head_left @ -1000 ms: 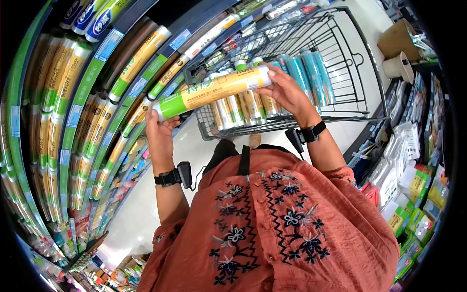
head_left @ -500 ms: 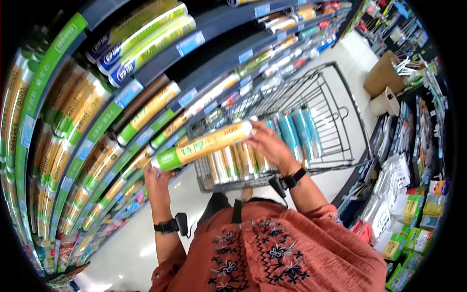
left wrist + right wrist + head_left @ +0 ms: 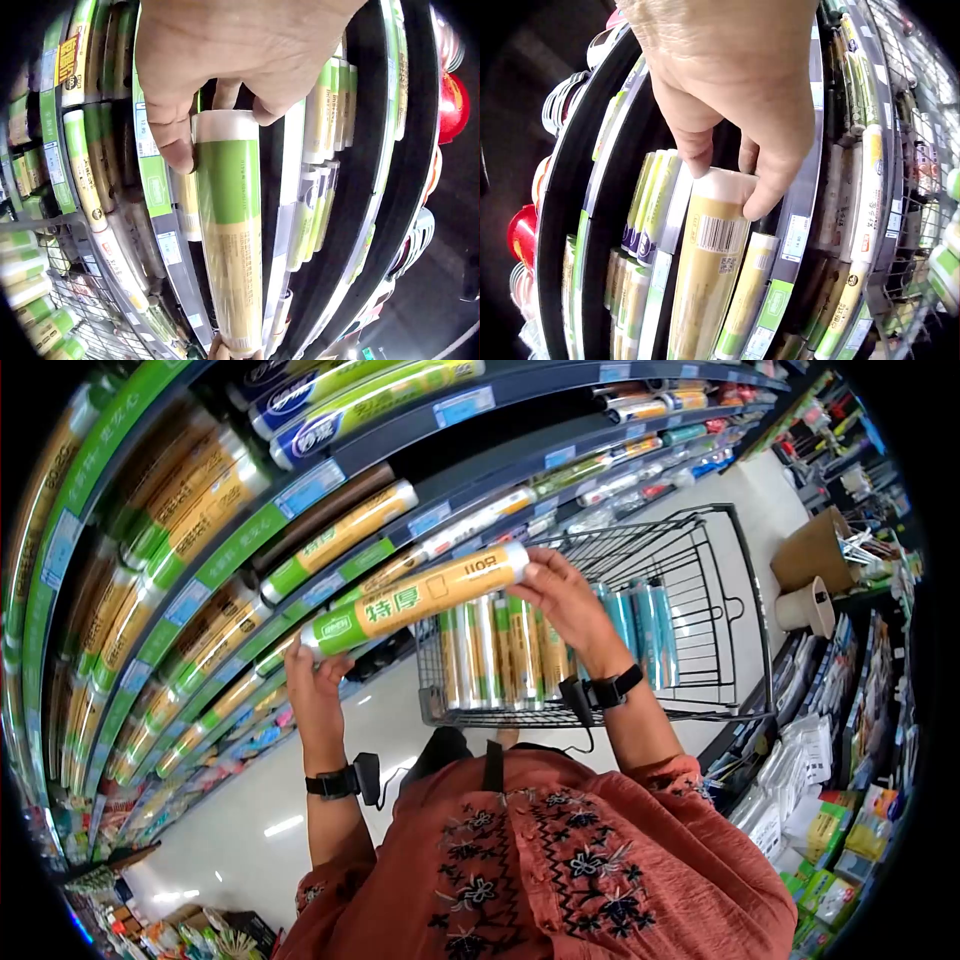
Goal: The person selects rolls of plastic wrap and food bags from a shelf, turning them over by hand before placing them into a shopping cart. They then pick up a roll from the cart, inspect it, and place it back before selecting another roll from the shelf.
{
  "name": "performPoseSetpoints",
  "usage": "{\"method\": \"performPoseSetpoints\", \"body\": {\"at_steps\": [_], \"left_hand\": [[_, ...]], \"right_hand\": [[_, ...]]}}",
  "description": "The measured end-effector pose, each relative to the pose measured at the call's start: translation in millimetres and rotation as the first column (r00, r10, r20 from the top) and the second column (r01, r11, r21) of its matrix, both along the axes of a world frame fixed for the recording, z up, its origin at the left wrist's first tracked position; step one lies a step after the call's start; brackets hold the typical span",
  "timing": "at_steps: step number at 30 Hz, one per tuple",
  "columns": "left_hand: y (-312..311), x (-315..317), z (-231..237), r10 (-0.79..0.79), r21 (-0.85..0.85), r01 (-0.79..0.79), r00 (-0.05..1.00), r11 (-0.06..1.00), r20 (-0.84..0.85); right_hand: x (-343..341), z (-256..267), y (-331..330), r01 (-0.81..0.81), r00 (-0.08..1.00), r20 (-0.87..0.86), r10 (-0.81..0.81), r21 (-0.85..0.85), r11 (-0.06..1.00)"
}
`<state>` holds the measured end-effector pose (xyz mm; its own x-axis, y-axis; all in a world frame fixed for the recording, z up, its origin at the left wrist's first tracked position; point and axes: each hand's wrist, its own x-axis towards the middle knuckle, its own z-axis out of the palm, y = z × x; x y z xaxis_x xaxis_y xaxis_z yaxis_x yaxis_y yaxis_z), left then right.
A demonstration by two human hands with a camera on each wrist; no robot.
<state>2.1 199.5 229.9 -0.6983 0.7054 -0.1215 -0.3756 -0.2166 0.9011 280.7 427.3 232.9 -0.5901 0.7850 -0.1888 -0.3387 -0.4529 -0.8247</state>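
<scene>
Long yellow-and-green cylindrical roll in clear plastic (image 3: 415, 602): held up btwn both hands, one end each, out in front of rust-red embroidered fabric blouse (image 3: 545, 840). Slanted in head view: green end lower L, yellow end upper R.

L hand (image 3: 318, 690): narrow, pinching white tip at green end; L wrist view has digits on opp. sides, one more behind. R hand (image 3: 568, 602): also narrow, digits pinching pale tip at other end, just past black-and-white printed barcode (image 3: 718, 234).

Edges: black wire-mesh shopping cart (image 3: 712, 660) ahead; roll overlaps its L side in head view, vert. gap can't tell. In cart, L part: yellow, green + white rolls (image 3: 495, 660) side by side; teal cylindrical packs (image 3: 655, 635) R of those. Dark shelving w/ green edge strips (image 3: 520, 435) runs along L + behind roll; roll-to-shelf clearance can't tell.

Room: glossy white floor (image 3: 240, 860) shows btwn shelving and person, L side; narrower strip R of cart, before white plastic-wrapped flat packs (image 3: 815, 745).
</scene>
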Motion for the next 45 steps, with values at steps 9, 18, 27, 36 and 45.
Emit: {"method": "performPoseSetpoints", "body": {"at_steps": [9,18,27,36,45], "left_hand": [[-3.6,-18.2,0.6,0.044,-0.031,-0.044,0.999,0.999,0.002],[4.9,-33.1,-8.5,0.087,-0.160,-0.091,0.996,0.983,-0.034],[30.6,-66.0,-21.1,0.124,-0.274,-0.181,0.969,0.944,-0.214],[62.9,-84.7,-26.1,0.151,-0.301,-0.279,0.911,0.912,-0.384],[65.7,-100.2,-33.8,0.119,-0.342,-0.271,0.907,0.900,-0.404]], "right_hand": [[-26.2,-1.3,10.3,-0.034,0.999,-0.002,0.034,0.000,0.999],[-53.4,1.3,21.7,0.004,0.995,0.102,-0.004,0.007,1.000],[-111.7,-7.2,56.9,-0.041,0.985,0.174,0.018,0.128,0.991],[-165.0,-27.3,94.9,-0.138,0.940,0.337,0.059,0.214,0.967],[-186.0,-25.2,102.0,-0.183,0.875,0.484,0.019,0.292,0.939]]}}
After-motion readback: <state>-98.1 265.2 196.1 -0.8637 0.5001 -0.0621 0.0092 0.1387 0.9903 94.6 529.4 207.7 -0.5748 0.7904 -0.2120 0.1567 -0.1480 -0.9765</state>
